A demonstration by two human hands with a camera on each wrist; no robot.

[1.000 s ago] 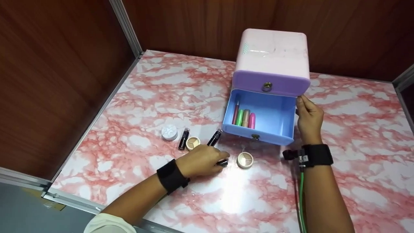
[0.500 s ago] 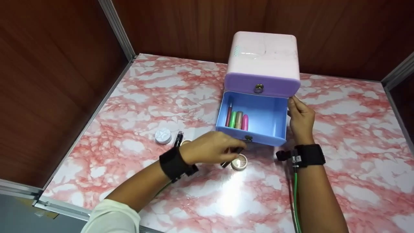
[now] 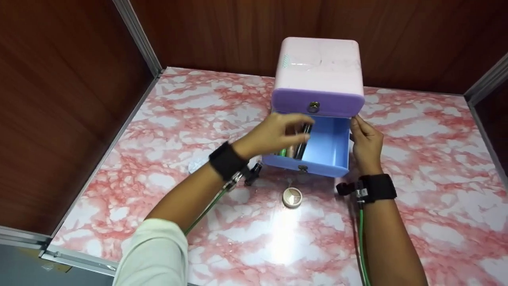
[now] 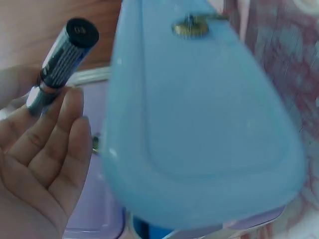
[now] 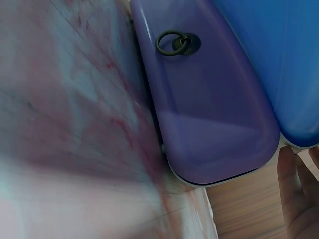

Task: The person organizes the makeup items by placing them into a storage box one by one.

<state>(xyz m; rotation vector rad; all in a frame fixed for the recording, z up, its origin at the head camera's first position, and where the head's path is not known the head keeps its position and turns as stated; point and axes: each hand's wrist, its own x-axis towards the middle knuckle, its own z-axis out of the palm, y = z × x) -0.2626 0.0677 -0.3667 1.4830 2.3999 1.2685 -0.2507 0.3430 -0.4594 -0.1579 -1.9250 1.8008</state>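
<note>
My left hand (image 3: 278, 137) pinches a black lipstick tube (image 4: 70, 52) over the pulled-out blue drawer (image 3: 335, 155). The left wrist view shows its labelled side and numbered end, between thumb and fingertips. Partly hidden behind that hand, a green tube (image 3: 283, 152) and a tan tube (image 3: 291, 151) stand in the drawer's left part. My right hand (image 3: 368, 145) touches the right side of the drawer cabinet (image 3: 319, 71), its fairly straight fingers (image 5: 289, 169) right at the edge beside the blue drawer.
A round three-pan palette (image 3: 292, 198) lies in front of the drawer. A white round jar (image 3: 195, 165) peeks out behind the left forearm. A closed purple drawer (image 5: 214, 109) sits below the blue one. Wood panels (image 3: 238, 35) enclose the marbled table (image 3: 428, 159). Green cables run along both forearms.
My left hand has carried the black lipstick tube from the table, up and right over the blue drawer's front. My right hand stays at the cabinet's side. The head view has shifted slightly.
</note>
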